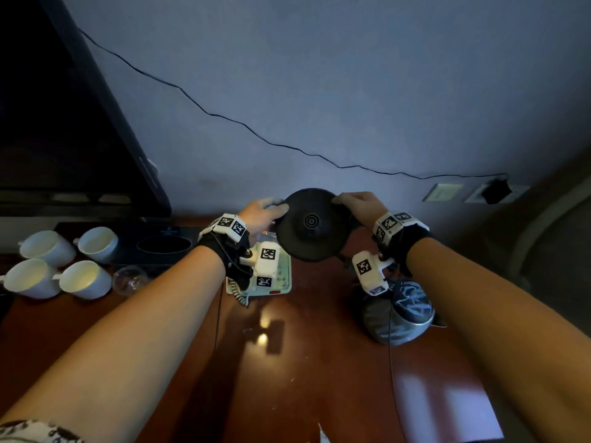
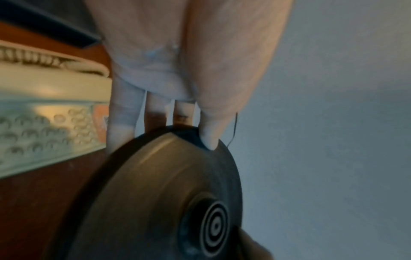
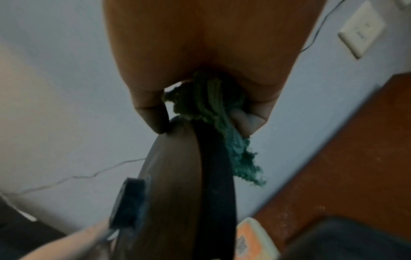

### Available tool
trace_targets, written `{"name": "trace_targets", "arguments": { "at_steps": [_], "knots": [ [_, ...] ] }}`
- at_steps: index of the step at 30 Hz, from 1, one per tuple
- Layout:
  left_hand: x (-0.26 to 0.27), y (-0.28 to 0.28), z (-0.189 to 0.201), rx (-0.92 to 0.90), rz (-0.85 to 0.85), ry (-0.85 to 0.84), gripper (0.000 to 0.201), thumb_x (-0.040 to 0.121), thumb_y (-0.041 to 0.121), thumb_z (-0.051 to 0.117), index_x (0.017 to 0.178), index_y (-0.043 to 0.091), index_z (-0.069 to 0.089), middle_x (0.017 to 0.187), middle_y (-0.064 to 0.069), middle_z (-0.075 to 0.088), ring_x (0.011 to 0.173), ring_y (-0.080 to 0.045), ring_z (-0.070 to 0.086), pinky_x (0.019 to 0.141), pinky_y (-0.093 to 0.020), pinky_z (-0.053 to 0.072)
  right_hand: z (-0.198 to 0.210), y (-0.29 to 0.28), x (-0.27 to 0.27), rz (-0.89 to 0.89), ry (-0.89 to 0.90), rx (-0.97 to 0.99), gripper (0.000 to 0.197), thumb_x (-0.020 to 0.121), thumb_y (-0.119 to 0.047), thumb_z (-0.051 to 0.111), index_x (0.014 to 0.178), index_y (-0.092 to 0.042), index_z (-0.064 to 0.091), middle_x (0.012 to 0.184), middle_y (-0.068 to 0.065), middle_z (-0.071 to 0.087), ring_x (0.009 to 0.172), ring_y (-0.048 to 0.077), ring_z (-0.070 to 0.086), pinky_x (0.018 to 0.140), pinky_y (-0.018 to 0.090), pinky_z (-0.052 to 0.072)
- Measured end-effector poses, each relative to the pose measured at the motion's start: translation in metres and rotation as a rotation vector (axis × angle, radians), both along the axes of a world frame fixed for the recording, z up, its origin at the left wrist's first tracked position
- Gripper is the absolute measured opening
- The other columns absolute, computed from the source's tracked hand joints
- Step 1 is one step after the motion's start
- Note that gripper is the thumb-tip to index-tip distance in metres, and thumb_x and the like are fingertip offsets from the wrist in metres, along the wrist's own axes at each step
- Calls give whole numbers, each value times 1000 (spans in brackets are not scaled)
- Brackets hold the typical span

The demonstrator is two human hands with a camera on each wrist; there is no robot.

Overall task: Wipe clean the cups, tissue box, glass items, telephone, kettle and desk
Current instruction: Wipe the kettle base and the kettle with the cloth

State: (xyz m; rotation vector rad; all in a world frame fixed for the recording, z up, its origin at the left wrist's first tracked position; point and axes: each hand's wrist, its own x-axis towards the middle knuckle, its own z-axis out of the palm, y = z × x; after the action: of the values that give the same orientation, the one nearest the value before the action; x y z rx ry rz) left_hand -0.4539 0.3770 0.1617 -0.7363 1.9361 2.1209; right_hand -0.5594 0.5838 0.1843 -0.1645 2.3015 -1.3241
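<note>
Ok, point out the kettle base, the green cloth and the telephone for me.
kettle base [image 1: 308, 230], head view, on the disc's face beside the ringed connector.
green cloth [image 3: 208, 100], right wrist view, on the bunched part.
telephone [image 2: 51, 130], left wrist view, on the keypad.

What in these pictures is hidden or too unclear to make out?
- Telephone: head view, left wrist camera covers its keypad.
- Green cloth: right wrist view only; in the head view the right hand hides it.
- Kettle base back face: turned away.
- Glass item: too dim.
- Left hand fingertips: behind the base.
</note>
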Motion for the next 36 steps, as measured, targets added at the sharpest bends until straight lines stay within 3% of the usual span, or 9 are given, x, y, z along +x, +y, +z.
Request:
{"name": "trace_targets", "arguments": {
  "at_steps": [5, 10, 15, 17, 20, 23, 28, 33, 36],
  "knots": [
    [-21, 12, -29, 107, 171, -17, 26, 102, 16, 56, 128, 12, 56, 105, -7, 65, 84, -24, 63, 64, -36, 57, -32, 18, -44, 64, 56, 293, 45, 88, -59, 58, 103, -19, 73, 96, 5, 66, 88, 24, 61, 80, 30, 47],
    [-40, 21, -59, 115, 302, -88, 9, 103, 16, 54, 112, 15, 56, 98, -10, 64, 77, -27, 64, 53, -37, 56, -60, 34, -74, 228, 0, 496, 44, 88, -60, 58, 95, -19, 73, 94, 6, 67, 87, 24, 62, 84, 34, 52],
    [-61, 40, -93, 83, 348, -178, 5, 101, 18, 59, 99, 22, 59, 117, -17, 63, 100, -40, 64, 55, -42, 60, -87, 32, -88, 390, -62, 520, 21, 83, -36, 67, 86, -16, 75, 80, 3, 71, 64, 14, 63, 55, 21, 46],
    [-68, 46, -106, 89, 343, -205, 5, 100, 19, 60, 99, 24, 60, 125, -17, 60, 109, -44, 62, 68, -50, 61, -97, 32, -97, 449, -82, 582, 22, 76, -36, 69, 75, -15, 73, 68, 3, 70, 60, 19, 65, 51, 23, 48],
    [-79, 49, -139, -1, 278, -268, 19, 98, 21, 61, 116, 23, 62, 138, -14, 57, 118, -41, 59, 94, -58, 53, -118, 29, -115, 481, -104, 676, 42, 53, -51, 67, 71, -14, 73, 66, 5, 72, 67, 27, 71, 65, 43, 61],
    [-87, 64, -139, -34, 213, -292, 32, 99, 6, 52, 125, 23, 57, 134, -12, 57, 118, -38, 58, 99, -54, 51, -135, 26, -124, 501, -92, 747, 42, 57, -52, 65, 71, -13, 71, 72, 8, 72, 69, 27, 69, 63, 41, 58],
    [-100, 78, -154, -220, -21, -466, 44, 97, 11, 56, 140, 12, 45, 126, -11, 54, 111, -35, 58, 89, -45, 57, -159, 25, -131, 513, -131, 785, 39, 77, -52, 69, 80, -12, 68, 82, 10, 69, 78, 28, 66, 62, 29, 44],
    [-112, 78, -173, -396, -276, -574, 25, 96, 27, 56, 109, 7, 58, 85, -9, 59, 73, -26, 56, 56, -29, 41, -181, 25, -138, 570, -135, 836, 35, 83, -47, 68, 89, -13, 69, 82, 7, 66, 74, 24, 63, 58, 24, 39],
    [-118, 78, -187, -440, -300, -659, 37, 92, 36, 57, 117, 11, 44, 100, -15, 64, 87, -33, 64, 73, -35, 52, -189, 22, -142, 578, -141, 842, 29, 85, -43, 68, 82, -14, 67, 68, 2, 61, 61, 18, 58, 48, 22, 34]
  ]
}}
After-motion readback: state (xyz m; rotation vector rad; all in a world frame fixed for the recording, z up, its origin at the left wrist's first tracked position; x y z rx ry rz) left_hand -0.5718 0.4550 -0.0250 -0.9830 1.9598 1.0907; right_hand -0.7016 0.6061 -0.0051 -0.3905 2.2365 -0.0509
